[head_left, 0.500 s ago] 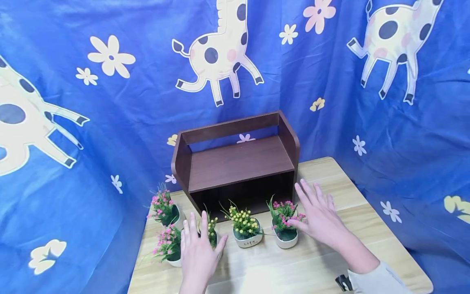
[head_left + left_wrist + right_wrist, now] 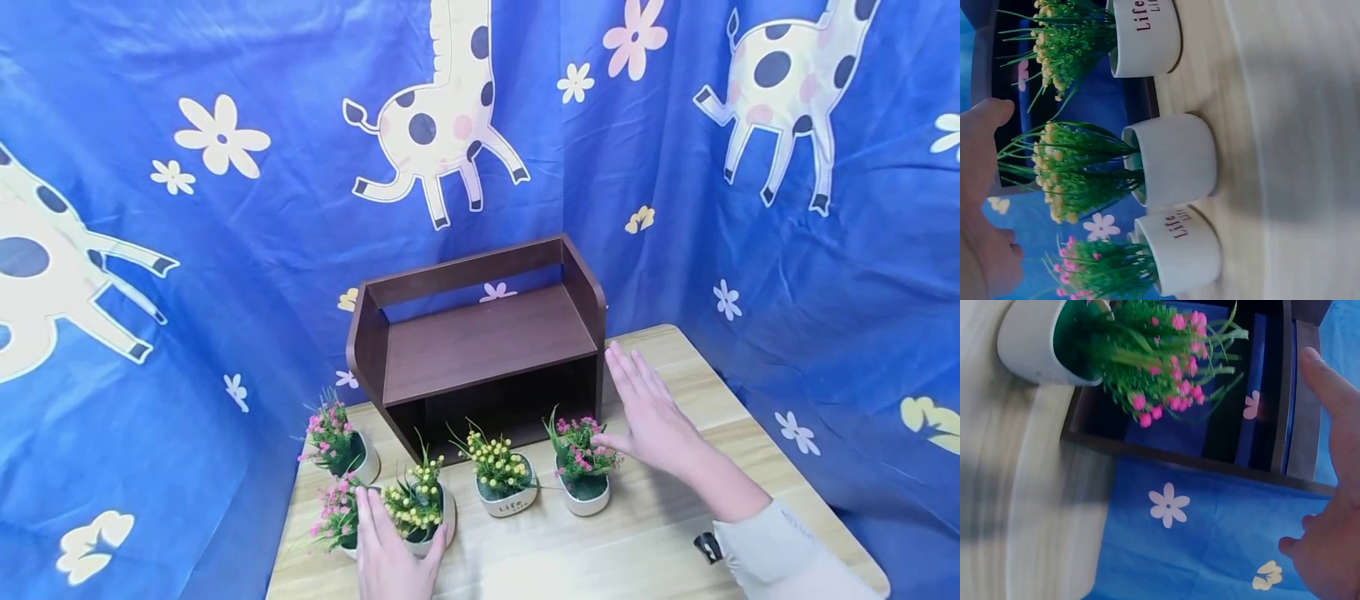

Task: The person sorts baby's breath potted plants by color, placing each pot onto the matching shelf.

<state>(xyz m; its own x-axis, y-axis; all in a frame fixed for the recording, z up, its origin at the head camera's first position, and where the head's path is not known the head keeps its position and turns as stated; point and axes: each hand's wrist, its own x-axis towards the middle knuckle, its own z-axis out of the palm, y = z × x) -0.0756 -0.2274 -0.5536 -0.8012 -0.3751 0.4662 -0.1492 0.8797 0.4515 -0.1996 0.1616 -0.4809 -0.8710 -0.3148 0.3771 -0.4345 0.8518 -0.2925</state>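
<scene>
My left hand hovers with straight fingers near a yellow-flowered potted plant and a pink-flowered one, which it partly hides. To the right, my right hand is held out, fingers extended, beside another pink-flowered potted plant. Neither hand holds anything. Between them stands a yellow-flowered plant in a white pot marked "Life". One more pink-flowered plant sits at the back left. In the left wrist view, white pots stand in a row, with the thumb above the flowers.
Behind the plants stands a dark brown two-tier shelf on the wooden table. Blue curtains printed with giraffes and flowers hang around the table. A small black object lies near the right sleeve.
My left hand has drawn back toward the front edge, uncovering more of the yellow-flowered plant. The right hand has shifted slightly, its fingers now closer together. The head view has tilted a little.
</scene>
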